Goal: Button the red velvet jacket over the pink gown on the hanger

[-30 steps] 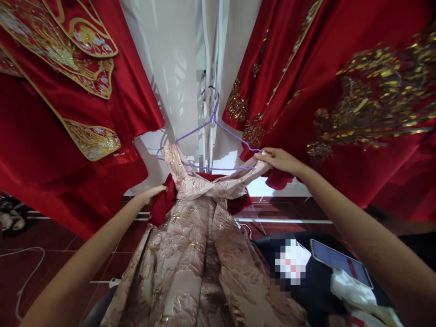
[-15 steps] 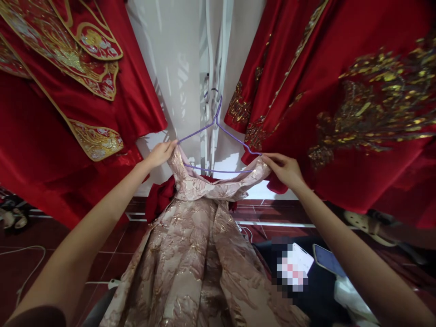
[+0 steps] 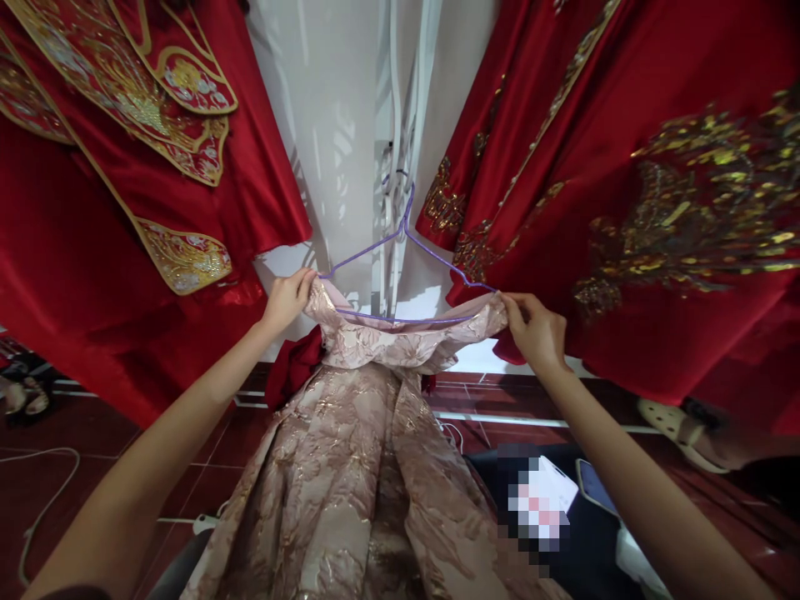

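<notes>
A pink-gold brocade dress (image 3: 350,433) hangs in front of me, its skirt spreading down toward my lap. The purple wire hanger (image 3: 368,248) runs inside its neckline, hook upward. My left hand (image 3: 287,300) pinches the dress's left shoulder at the hanger's left end. At the opposite end, my right hand (image 3: 537,329) grips the right shoulder between thumb and fingers. Both shoulders are stretched wide, and the hanger's lower bar shows across the neck opening. Dark red cloth (image 3: 293,367) shows behind the bodice on the left.
Red embroidered garments hang at left (image 3: 262,183) and right (image 3: 675,333). A white rack pole (image 3: 400,92) stands between them. At lower right are a phone (image 3: 597,486), a white card (image 3: 556,483) and a person's clog (image 3: 675,429). A white cable (image 3: 53,517) lies on the tiled floor.
Both hands have moved slightly apart, drawing the dress's shoulders wider over the hanger ends. The neckline is pulled straighter. The view has shifted a little.
</notes>
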### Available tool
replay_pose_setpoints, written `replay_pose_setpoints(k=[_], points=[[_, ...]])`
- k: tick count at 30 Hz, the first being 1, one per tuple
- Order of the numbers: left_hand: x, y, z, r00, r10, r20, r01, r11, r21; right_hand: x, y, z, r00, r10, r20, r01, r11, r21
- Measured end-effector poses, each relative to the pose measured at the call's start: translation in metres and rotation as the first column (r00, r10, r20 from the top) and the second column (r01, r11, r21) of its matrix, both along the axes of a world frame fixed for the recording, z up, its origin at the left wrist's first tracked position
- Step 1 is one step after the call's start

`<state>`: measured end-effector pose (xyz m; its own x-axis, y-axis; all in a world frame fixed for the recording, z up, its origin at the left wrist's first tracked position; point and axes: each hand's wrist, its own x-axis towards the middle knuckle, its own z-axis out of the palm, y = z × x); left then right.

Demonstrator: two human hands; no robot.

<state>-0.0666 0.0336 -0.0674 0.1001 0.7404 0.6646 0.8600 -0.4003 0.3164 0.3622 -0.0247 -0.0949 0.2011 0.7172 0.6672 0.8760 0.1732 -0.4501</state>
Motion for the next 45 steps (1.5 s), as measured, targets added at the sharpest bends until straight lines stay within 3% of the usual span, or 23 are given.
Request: replay_pose_setpoints(k=[4, 7, 9, 12, 14, 17, 19, 23, 27, 31, 36, 45], points=[[-0.016, -0.014, -0.032, 0.990, 0.063, -0.127, -0.077, 0.992, -0.101, 0.016, -0.017, -0.025, 0.996, -0.085, 0.013, 0.086, 0.990, -0.114], [-0.011, -0.037, -0.058, 0.925, -0.122, -0.358, 0.019, 0.960, -0.279, 0.017, -0.037, -0.047, 1.000, -0.019, 0.010, 0.020, 0.979, -0.204], [0.005, -0.053, -0.066, 0.853, -0.276, -0.443, 0.127, 0.933, -0.336, 0.010, -0.049, -0.056, 0.997, 0.081, -0.018, -0.083, 0.974, -0.212], [0.046, -0.065, -0.056, 0.781, -0.422, -0.460, 0.327, 0.905, -0.273, -0.008, -0.056, -0.056, 0.975, 0.208, -0.072, -0.217, 0.961, -0.170], [0.076, -0.061, -0.043, 0.758, -0.470, -0.452, 0.451, 0.879, -0.157, -0.019, -0.053, -0.050, 0.966, 0.239, -0.099, -0.249, 0.963, -0.107], [0.114, -0.044, -0.030, 0.757, -0.445, -0.478, 0.530, 0.847, 0.051, -0.030, -0.044, -0.038, 0.968, 0.205, -0.147, -0.201, 0.979, 0.042], [0.132, -0.032, -0.032, 0.729, -0.417, -0.543, 0.548, 0.831, 0.098, -0.032, -0.037, -0.033, 0.967, 0.163, -0.198, -0.141, 0.983, 0.118], [0.150, -0.028, -0.053, 0.732, -0.319, -0.603, 0.451, 0.889, 0.077, -0.033, -0.030, -0.036, 0.957, 0.105, -0.270, -0.067, 0.987, 0.148], [0.145, -0.052, -0.067, 0.769, -0.199, -0.607, 0.315, 0.945, 0.090, -0.026, -0.025, -0.045, 0.930, 0.108, -0.351, -0.040, 0.980, 0.195], [0.124, -0.075, -0.060, 0.759, -0.142, -0.636, 0.271, 0.956, 0.111, -0.017, -0.020, -0.052, 0.905, 0.122, -0.406, -0.029, 0.973, 0.228], [0.101, -0.077, -0.050, 0.721, -0.112, -0.684, 0.244, 0.964, 0.100, -0.017, -0.022, -0.052, 0.892, 0.116, -0.438, 0.009, 0.962, 0.273], [0.107, -0.068, -0.049, 0.731, -0.065, -0.679, 0.189, 0.976, 0.110, -0.026, -0.022, -0.052, 0.876, 0.029, -0.481, 0.151, 0.932, 0.330]])
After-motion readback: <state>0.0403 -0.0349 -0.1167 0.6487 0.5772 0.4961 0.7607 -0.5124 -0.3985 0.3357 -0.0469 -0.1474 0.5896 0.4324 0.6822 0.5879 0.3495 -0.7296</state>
